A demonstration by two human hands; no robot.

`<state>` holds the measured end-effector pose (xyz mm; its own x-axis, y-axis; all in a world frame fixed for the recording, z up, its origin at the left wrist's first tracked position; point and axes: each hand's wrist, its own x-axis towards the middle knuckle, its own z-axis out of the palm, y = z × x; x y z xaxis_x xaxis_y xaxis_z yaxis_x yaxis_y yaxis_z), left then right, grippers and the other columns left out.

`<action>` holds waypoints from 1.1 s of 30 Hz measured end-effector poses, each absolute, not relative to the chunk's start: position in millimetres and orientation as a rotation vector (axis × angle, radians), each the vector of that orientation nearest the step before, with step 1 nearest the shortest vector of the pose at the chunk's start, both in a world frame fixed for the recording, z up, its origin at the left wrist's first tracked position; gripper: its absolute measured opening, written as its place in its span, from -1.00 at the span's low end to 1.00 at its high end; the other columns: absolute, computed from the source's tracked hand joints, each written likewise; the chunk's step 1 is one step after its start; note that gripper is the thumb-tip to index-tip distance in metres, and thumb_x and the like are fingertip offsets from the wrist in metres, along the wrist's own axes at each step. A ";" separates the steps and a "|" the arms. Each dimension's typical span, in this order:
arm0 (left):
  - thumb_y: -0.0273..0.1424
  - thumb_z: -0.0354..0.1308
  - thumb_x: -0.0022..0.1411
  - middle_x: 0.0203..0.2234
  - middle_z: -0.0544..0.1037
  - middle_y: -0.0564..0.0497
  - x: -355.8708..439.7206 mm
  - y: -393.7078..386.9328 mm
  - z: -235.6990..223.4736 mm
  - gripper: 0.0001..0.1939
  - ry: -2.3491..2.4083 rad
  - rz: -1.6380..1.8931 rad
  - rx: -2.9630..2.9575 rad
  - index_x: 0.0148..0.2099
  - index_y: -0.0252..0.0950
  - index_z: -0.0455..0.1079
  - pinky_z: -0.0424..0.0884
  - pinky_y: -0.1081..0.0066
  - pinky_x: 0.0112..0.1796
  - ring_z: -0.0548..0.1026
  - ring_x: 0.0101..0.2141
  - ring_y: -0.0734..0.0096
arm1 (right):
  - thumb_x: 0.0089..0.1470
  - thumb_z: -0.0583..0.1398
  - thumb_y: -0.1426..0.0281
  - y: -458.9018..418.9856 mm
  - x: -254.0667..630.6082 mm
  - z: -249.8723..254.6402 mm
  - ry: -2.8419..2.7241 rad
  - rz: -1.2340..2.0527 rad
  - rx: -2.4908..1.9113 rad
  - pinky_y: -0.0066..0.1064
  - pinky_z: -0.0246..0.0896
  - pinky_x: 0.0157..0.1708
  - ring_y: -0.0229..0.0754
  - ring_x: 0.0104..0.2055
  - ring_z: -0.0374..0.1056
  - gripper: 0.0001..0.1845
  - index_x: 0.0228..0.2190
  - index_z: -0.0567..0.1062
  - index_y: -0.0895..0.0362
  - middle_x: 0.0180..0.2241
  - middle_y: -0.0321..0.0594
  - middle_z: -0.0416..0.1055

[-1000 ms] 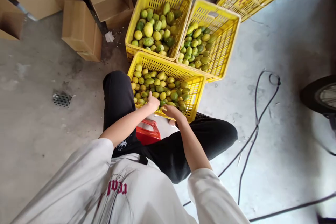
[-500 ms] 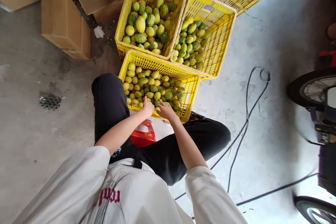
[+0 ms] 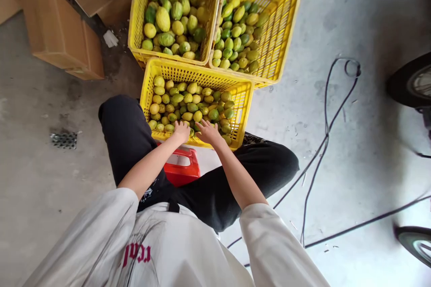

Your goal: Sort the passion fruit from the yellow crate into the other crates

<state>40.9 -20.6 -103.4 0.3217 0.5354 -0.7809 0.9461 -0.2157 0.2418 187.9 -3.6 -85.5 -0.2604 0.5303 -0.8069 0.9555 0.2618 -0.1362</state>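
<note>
Mostly beyond both hands (image 3: 182, 132), green-yellow fruit (image 3: 192, 107), in yellow crate (image 3: 198, 71)

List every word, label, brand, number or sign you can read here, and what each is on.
None reads clearly.
Shirt: dark red lettering, too distorted by folds to quote surely.
Trousers: small white print, too small to read.

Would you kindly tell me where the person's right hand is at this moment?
In the head view, the right hand is just right of the left hand, at the near side of the closest yellow crate, by the fruit.
</note>
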 end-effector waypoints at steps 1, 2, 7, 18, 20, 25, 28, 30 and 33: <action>-0.47 0.04 0.48 0.45 0.36 -0.37 41.2 -19.5 -103.4 -0.44 1.299 -0.724 1.872 0.46 -0.35 0.39 0.11 -0.17 0.44 0.27 0.43 -0.09 | 0.50 0.06 0.26 -2.4 188.4 -85.6 1.910 -0.853 1.353 0.36 -0.07 0.53 0.22 0.65 -0.07 -0.28 0.57 0.15 0.09 0.64 0.03 -0.08; -0.48 0.03 0.48 0.45 0.35 -0.38 41.3 -18.6 -103.5 -0.44 1.290 -0.725 1.871 0.46 -0.36 0.38 0.10 -0.16 0.44 0.26 0.44 -0.08 | 0.50 0.06 0.26 -1.5 189.0 -86.1 1.919 -0.851 1.362 0.36 -0.06 0.53 0.22 0.64 -0.06 -0.28 0.57 0.15 0.08 0.63 0.04 -0.06; -0.49 0.05 0.46 0.45 0.35 -0.36 38.9 -15.6 -106.5 -0.42 1.269 -0.750 1.842 0.47 -0.32 0.35 0.10 -0.18 0.44 0.28 0.44 -0.09 | 0.48 0.07 0.28 -0.9 191.8 -92.8 1.919 -0.869 1.374 0.36 -0.05 0.52 0.26 0.63 -0.02 -0.27 0.56 0.17 0.10 0.62 0.09 -0.02; -0.48 0.09 0.45 0.51 0.21 -0.44 33.7 -14.8 -116.0 -0.23 1.299 -0.776 1.780 0.62 -0.33 0.04 0.27 -0.08 0.38 0.35 0.42 -0.17 | 0.46 0.06 0.31 -4.4 185.4 -110.6 1.817 -0.918 1.334 0.36 0.15 0.42 0.26 0.60 0.05 -0.25 0.57 0.15 0.11 0.62 0.18 -0.07; -0.47 0.11 0.45 0.52 0.18 -0.46 34.8 -14.2 -118.9 -0.24 1.296 -0.789 1.765 0.62 -0.31 0.07 0.29 -0.05 0.36 0.37 0.41 -0.18 | 0.43 0.08 0.33 -4.1 183.7 -110.9 1.817 -0.931 1.320 0.32 0.23 0.39 0.28 0.56 0.12 -0.25 0.56 0.18 0.13 0.61 0.22 -0.05; -0.40 0.20 0.46 0.59 0.02 -0.43 38.7 -14.5 -122.8 -0.34 1.299 -0.775 1.794 0.54 -0.22 0.24 0.33 -0.06 0.34 0.29 0.45 -0.21 | 0.42 0.08 0.36 0.6 179.8 -108.3 1.861 -0.959 1.301 0.15 0.29 0.36 0.26 0.51 0.21 -0.27 0.55 0.23 0.10 0.58 0.16 0.08; -0.39 0.19 0.47 0.57 0.09 -0.40 42.2 -16.1 -122.2 -0.41 1.274 -0.697 1.870 0.48 -0.29 0.32 0.35 -0.04 0.35 0.23 0.46 -0.19 | 0.47 0.06 0.33 3.0 178.3 -105.4 1.856 -0.932 1.337 0.10 0.27 0.35 0.25 0.47 0.25 -0.30 0.55 0.22 0.05 0.55 0.16 0.14; -0.38 0.15 0.48 0.51 0.20 -0.40 44.6 -17.0 -122.5 -0.43 1.235 -0.662 1.862 0.48 -0.33 0.33 0.40 -0.01 0.32 0.29 0.42 -0.17 | 0.50 0.03 0.31 3.4 177.9 -104.5 1.848 -0.911 1.372 0.07 0.27 0.34 0.24 0.45 0.28 -0.32 0.56 0.21 0.03 0.53 0.17 0.16; -0.38 0.10 0.51 0.46 0.26 -0.38 47.6 -17.7 -125.5 -0.43 1.212 -0.648 1.807 0.49 -0.36 0.31 0.47 0.04 0.28 0.41 0.34 -0.14 | 0.51 0.03 0.31 2.7 177.9 -107.1 1.851 -0.887 1.409 0.06 0.25 0.33 0.25 0.42 0.30 -0.31 0.57 0.17 0.02 0.51 0.20 0.18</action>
